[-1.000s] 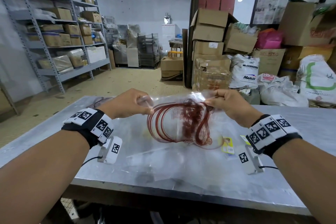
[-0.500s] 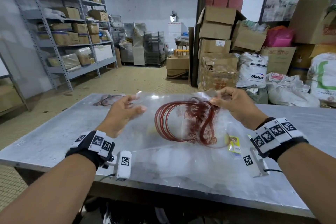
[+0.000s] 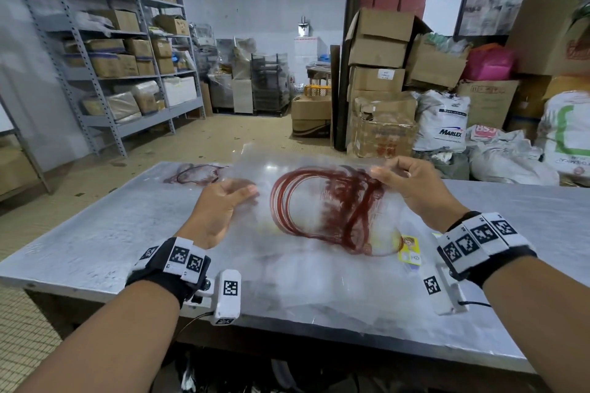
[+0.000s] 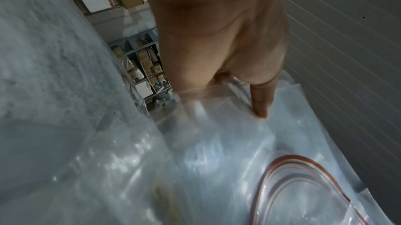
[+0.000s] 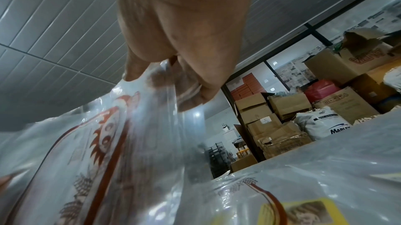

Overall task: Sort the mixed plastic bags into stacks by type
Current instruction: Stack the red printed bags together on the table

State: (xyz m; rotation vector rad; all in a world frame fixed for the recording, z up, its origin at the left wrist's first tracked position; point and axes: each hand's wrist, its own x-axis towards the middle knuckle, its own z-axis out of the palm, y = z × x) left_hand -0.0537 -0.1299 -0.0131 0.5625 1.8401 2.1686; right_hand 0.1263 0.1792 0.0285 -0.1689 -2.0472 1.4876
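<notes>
**A:** What is the person holding?

**B:** A clear plastic bag (image 3: pixel 322 201) with dark red loops printed on it. It is thin, shiny and see-through. It hangs just above the metal table (image 3: pixel 95 233).

**A:** How does the right hand (image 3: pixel 412 188) hold it?

**B:** It pinches the top edge of the bag. In the right wrist view the thumb and curled fingers (image 5: pixel 195 88) squeeze the plastic between them, and the bag drapes down from there in soft folds.

**A:** And the left hand (image 3: pixel 220 204)?

**B:** Its fingers are out fairly straight, at the bag's left side. In the left wrist view one fingertip (image 4: pixel 261 108) touches the plastic. I cannot tell if any finger grips it, because the picture is blurry.

**A:** What lies under the bag?

**B:** More clear bags (image 3: pixel 287 281), flat and crinkly, spread on the table. One has a small yellow label (image 3: pixel 409 249) with a picture. At the far left corner lies another bag with a red print (image 3: pixel 198 173).

**A:** What is the table like?

**B:** Grey, flat and dull, with a scuffed top.

**A:** And behind it?

**B:** Brown cardboard boxes (image 3: pixel 380 41), lumpy white sacks (image 3: pixel 443 121), and grey metal shelves (image 3: pixel 105 73).
</notes>
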